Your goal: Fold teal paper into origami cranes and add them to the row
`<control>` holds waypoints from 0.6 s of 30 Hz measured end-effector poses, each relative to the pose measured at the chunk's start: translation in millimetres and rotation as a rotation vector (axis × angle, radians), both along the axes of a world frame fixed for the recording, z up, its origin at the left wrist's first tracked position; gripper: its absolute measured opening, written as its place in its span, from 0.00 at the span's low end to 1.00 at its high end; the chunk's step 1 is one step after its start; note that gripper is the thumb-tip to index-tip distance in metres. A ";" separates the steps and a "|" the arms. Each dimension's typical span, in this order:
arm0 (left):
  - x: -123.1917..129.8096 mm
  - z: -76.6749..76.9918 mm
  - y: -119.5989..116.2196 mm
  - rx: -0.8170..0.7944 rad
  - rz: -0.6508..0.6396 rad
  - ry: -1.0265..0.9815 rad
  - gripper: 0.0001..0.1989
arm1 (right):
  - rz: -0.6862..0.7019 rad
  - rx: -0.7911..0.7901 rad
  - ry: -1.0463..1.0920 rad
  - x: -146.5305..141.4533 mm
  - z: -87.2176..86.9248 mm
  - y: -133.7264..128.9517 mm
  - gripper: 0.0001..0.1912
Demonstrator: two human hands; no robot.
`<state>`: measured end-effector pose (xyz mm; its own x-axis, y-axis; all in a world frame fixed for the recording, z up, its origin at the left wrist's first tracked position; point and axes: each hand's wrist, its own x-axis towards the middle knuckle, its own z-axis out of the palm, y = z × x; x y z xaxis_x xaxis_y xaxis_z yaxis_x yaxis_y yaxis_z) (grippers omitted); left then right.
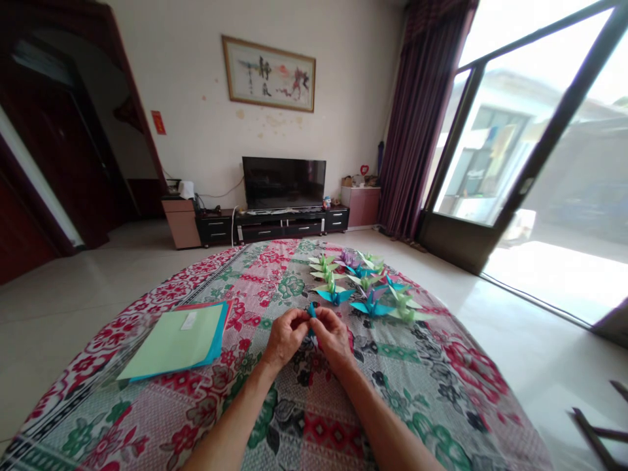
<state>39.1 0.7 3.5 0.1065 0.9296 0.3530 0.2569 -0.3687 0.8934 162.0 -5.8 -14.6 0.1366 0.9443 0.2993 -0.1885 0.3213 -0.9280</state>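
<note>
Flowered cloth (pixel 304 405) spreads beneath us. Paper sheets (pixel 161 340) lie left of our left hand (pixel 285 337), paper cranes (pixel 366 282) ahead of our right hand (pixel 334 335), likely leaving working room. Both pinch, nearly closed, on blue paper (pixel 312 310) between them, probably because it's so small.

The blue paper piece (pixel 312 311) at centre, the origami cranes (pixel 373 306) right of centre and the sheets (pixel 164 343) at left look smooth and matt. The tablecloth (pixel 490 425) is textured woven cloth; the television screen (pixel 284 183) and floor (pixel 530 333) look glossy.
</note>
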 end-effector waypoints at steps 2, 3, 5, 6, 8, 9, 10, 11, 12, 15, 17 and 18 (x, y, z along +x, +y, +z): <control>-0.3 -1.6 1.8 -0.001 0.073 -0.029 0.11 | 0.010 -0.008 0.017 0.5 0.6 0.0 0.11; -1.0 -2.2 2.9 0.002 0.122 -0.047 0.14 | 0.016 -0.015 0.023 0.8 1.0 0.0 0.11; -3.4 -3.1 4.8 -0.013 0.164 -0.084 0.19 | 0.035 -0.029 0.031 1.3 1.7 0.1 0.11; -4.9 -3.5 5.7 -0.044 0.122 -0.104 0.19 | 0.048 -0.029 0.034 1.3 1.8 0.3 0.11; -7.3 -4.7 6.9 -0.133 -0.035 -0.145 0.15 | 0.049 -0.006 0.045 0.6 1.3 1.0 0.11; -8.1 -5.5 7.4 -0.170 -0.104 -0.165 0.13 | 0.033 0.017 0.048 0.1 0.6 1.4 0.12; -8.6 -6.4 7.8 -0.189 -0.145 -0.179 0.12 | 0.009 0.040 0.045 -0.4 -0.3 1.8 0.12; -8.7 -7.4 8.1 -0.187 -0.154 -0.186 0.12 | -0.012 0.060 0.035 -0.7 -1.3 2.2 0.11; -8.6 -8.2 8.4 -0.168 -0.140 -0.184 0.11 | -0.024 0.071 0.017 -0.8 -2.5 2.4 0.11; -7.9 -9.8 9.0 -0.102 -0.076 -0.140 0.10 | -0.010 0.078 -0.067 -0.1 -5.0 2.2 0.08; -7.7 -9.7 8.9 -0.045 -0.026 -0.103 0.10 | -0.024 0.094 -0.118 0.5 -4.8 1.3 0.07; -7.7 -9.3 8.6 -0.007 -0.003 -0.084 0.09 | -0.041 0.107 -0.137 0.6 -4.1 0.7 0.07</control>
